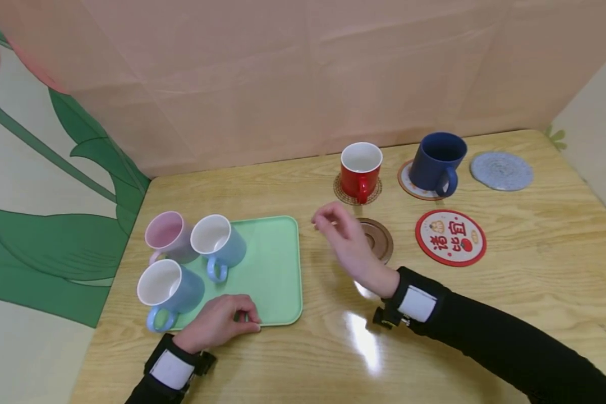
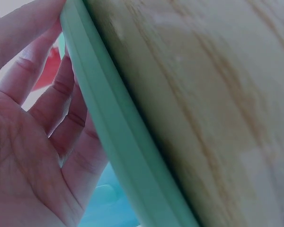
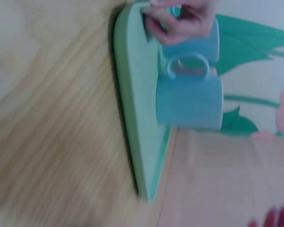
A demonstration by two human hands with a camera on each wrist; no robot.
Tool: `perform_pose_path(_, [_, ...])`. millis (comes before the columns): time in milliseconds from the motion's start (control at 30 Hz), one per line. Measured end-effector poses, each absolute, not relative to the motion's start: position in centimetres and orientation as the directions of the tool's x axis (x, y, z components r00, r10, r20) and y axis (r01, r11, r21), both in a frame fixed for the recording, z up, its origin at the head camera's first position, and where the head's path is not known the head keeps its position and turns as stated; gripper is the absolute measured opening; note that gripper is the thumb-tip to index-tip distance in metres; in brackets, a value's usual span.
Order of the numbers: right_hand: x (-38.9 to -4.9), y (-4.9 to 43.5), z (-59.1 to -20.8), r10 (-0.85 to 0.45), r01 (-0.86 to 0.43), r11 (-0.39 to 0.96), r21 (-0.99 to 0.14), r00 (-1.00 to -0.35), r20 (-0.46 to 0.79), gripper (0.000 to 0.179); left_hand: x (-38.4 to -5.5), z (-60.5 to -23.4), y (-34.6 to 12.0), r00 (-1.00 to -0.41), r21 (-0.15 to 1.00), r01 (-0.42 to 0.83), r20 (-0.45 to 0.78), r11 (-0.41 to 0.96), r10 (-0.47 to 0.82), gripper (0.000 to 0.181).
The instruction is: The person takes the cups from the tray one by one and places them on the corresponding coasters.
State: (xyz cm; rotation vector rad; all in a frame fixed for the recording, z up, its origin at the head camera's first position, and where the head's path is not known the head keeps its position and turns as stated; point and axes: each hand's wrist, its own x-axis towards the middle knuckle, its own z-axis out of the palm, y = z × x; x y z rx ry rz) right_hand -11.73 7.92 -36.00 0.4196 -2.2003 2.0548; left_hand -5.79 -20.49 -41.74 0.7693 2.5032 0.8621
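Observation:
My left hand (image 1: pixel 221 321) pinches the front rim of a mint green tray (image 1: pixel 275 264). In the left wrist view its thumb and fingers meet at the rim (image 2: pixel 118 127). Two light blue mugs, one near the back (image 1: pixel 231 247) and one at the front left (image 1: pixel 184 289), stand on the tray with a pink-and-lilac mug (image 1: pixel 179 241). Over the table, between the tray and a round brown coaster (image 1: pixel 381 238), hangs my right hand (image 1: pixel 350 244), fingers loosely bent around nothing. It partly covers that coaster. Only fingertips (image 3: pixel 270 218) of it show in the right wrist view.
Behind the right hand, a red mug (image 1: pixel 353 178) stands on a woven brown coaster (image 1: pixel 339 193). A dark blue mug (image 1: pixel 429 165) is on a patterned coaster (image 1: pixel 406 182). A speckled grey-blue coaster (image 1: pixel 502 170) and a red-rimmed coaster (image 1: pixel 450 238) lie to the right.

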Motion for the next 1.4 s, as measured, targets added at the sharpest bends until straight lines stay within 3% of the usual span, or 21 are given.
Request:
perform_pose_path(167, [-11.5,3.9,-37.4,-0.407,-0.148,0.132,-0.98,-0.91,0.083,0.015,-5.9,-41.6,-20.5,-0.774,0.658,0.362,-0.184,0.661,0.606,0.014])
perform_pose_path(500, [-11.9,-2.3,-39.3,-0.698,-0.049,0.18,-0.982,-0.71,-0.092,0.036,-5.8,-41.8,-20.7,-0.772,0.664,0.387,-0.147,0.64,0.619,0.014])
perform_pose_path(767, [-12.6,-4.9,-39.7,-0.77,0.034,0.178,-0.983,-0.617,-0.161,0.043,-5.8,-41.8,-20.6,-0.776,0.666,0.356,-0.18,0.655,0.605,0.015])
perform_pose_path(1033, [-12.6,-6.4,-39.9,-0.761,0.1,0.18,-0.979,-0.616,-0.203,0.048,-5.8,-41.6,-20.5,-0.785,0.652,0.367,-0.166,0.664,0.597,0.015])
perform_pose_path(1400, [-12.8,-4.6,-40.6,-0.783,0.046,0.173,-0.984,-0.599,-0.166,0.046,-5.7,-41.8,-20.5,-0.778,0.664,0.355,-0.182,0.659,0.602,0.014])
